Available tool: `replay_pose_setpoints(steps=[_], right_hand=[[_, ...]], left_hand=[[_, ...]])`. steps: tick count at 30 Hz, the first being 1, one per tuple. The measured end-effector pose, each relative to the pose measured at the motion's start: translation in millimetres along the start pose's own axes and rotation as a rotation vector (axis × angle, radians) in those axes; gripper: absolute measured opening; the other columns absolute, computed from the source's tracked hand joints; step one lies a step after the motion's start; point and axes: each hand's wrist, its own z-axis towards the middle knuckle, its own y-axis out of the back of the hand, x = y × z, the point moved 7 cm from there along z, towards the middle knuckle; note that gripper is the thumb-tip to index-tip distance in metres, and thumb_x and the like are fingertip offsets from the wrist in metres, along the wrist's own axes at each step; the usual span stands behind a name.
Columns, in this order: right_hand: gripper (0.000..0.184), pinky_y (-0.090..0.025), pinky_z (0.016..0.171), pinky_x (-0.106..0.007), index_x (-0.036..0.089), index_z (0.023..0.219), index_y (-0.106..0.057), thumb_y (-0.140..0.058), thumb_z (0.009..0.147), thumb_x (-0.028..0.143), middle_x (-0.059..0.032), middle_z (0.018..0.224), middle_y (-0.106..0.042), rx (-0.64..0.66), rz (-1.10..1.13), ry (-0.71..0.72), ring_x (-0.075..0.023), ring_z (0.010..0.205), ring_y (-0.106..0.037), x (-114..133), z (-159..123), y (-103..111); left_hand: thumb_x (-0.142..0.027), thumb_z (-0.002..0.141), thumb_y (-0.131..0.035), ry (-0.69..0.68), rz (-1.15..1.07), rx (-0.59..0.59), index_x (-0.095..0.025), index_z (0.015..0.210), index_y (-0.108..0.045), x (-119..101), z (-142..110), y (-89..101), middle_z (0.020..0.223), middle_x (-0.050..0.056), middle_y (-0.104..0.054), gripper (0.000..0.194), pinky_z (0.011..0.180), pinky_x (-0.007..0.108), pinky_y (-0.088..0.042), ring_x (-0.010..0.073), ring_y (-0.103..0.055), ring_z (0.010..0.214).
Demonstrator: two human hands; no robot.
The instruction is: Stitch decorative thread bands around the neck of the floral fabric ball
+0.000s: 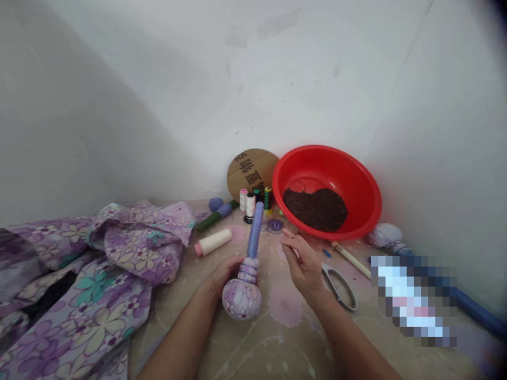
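My left hand (pixel 222 278) is closed round the neck of a cloth-headed mallet (pixel 242 300). Its round head, covered in purple floral cloth, faces me, and its blue-purple wrapped handle points away. Cord binds the cloth below the head. Most of my left fingers are hidden behind it. To the right of the handle, apart from it, my right hand (pixel 304 265) has thumb and fingers pinched together; anything between them is too small to make out. Beside my right wrist lie scissors (pixel 344 287), partly covered by it. A small purple yarn bundle (pixel 274 225) rests beyond my right fingers.
A red basin (pixel 372 203) with dark grainy filling leans at the back right, near a cardboard disc (pixel 249 169). Several thread spools (pixel 250 206) stand before the disc. Floral cloth (pixel 106 264) spreads left. A cream thread cone (pixel 216 241) lies nearby; another mallet (pixel 386 235) lies right.
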Motion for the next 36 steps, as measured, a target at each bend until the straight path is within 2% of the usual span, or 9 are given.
replay_pose_setpoints(steps=[3,7,11,14,18,26,31,36], right_hand=[[0.015,-0.052,0.075,-0.034,0.02,0.086,-0.066,-0.051,0.087,0.02,-0.0072,0.083,-0.069,0.086,-0.035,-0.076,-0.0205,0.085,-0.065,-10.5,-6.6,-9.0],[0.019,-0.053,0.065,-0.027,0.019,0.085,-0.07,-0.051,0.088,0.023,-0.0049,0.077,-0.072,0.254,0.027,-0.167,-0.0172,0.07,-0.066,-19.9,-21.0,-29.4],[0.022,-0.055,0.07,-0.027,0.022,0.092,-0.073,-0.051,0.088,0.025,-0.0041,0.085,-0.075,0.384,0.087,-0.21,-0.0173,0.075,-0.07,-20.4,-31.4,-43.9],[0.024,-0.055,0.076,-0.029,0.022,0.099,-0.072,-0.051,0.088,0.025,-0.0047,0.094,-0.074,0.456,0.112,-0.24,-0.0183,0.082,-0.071,-20.6,-35.6,-48.3],[0.027,-0.056,0.077,-0.031,0.021,0.104,-0.071,-0.05,0.087,0.026,-0.0062,0.099,-0.073,0.51,0.107,-0.258,-0.0206,0.086,-0.07,-23.4,-39.5,-48.4],[0.029,-0.056,0.073,-0.031,0.024,0.109,-0.069,-0.051,0.086,0.022,-0.0045,0.098,-0.073,0.603,0.059,-0.268,-0.0207,0.081,-0.071,-25.4,-46.4,-51.8],[0.031,-0.055,0.068,-0.031,0.022,0.111,-0.068,-0.049,0.086,0.021,-0.0061,0.096,-0.074,0.62,0.038,-0.287,-0.0217,0.078,-0.071,-26.3,-48.1,-54.0],[0.032,-0.055,0.07,-0.032,0.021,0.112,-0.067,-0.049,0.086,0.023,-0.007,0.096,-0.073,0.633,0.041,-0.297,-0.0219,0.077,-0.071,-24.9,-47.0,-54.8]], left_hand=[[-0.04,0.069,-0.059,0.004,-0.007,0.033,-0.011,0.082,-0.059,0.8,1.4,2.5,0.068,0.007,-0.067,0.032,0.067,0.031,-0.046,0.0177,-0.063,0.063],[-0.041,0.07,-0.058,0.002,-0.01,0.093,-0.013,0.081,-0.058,2.1,2.7,4.3,0.071,0.007,-0.069,0.029,0.068,0.031,-0.046,0.0181,-0.064,0.065],[-0.041,0.072,-0.057,-0.02,-0.001,0.136,-0.014,0.082,-0.058,2.8,4.6,6.3,0.073,0.007,-0.069,0.029,0.068,0.031,-0.046,0.0183,-0.064,0.066],[-0.04,0.071,-0.057,-0.025,-0.008,0.105,-0.012,0.084,-0.059,3.4,6.4,9.5,0.072,0.008,-0.068,0.03,0.067,0.031,-0.046,0.0183,-0.063,0.066],[-0.038,0.069,-0.056,-0.025,-0.016,0.069,-0.012,0.081,-0.06,2.9,6.8,10.1,0.071,0.008,-0.068,0.029,0.066,0.031,-0.046,0.0188,-0.063,0.065],[-0.04,0.068,-0.055,-0.043,0.003,0.059,-0.012,0.076,-0.06,2.3,6.0,8.4,0.066,0.008,-0.068,0.03,0.064,0.031,-0.046,0.0185,-0.062,0.061],[-0.038,0.068,-0.054,-0.041,-0.006,0.044,-0.012,0.075,-0.06,2.8,6.2,9.7,0.066,0.008,-0.067,0.028,0.063,0.031,-0.046,0.0181,-0.062,0.061],[-0.04,0.068,-0.054,-0.048,0.015,0.038,-0.012,0.075,-0.06,1.2,5.0,7.4,0.065,0.008,-0.067,0.029,0.064,0.031,-0.046,0.0179,-0.062,0.06]])
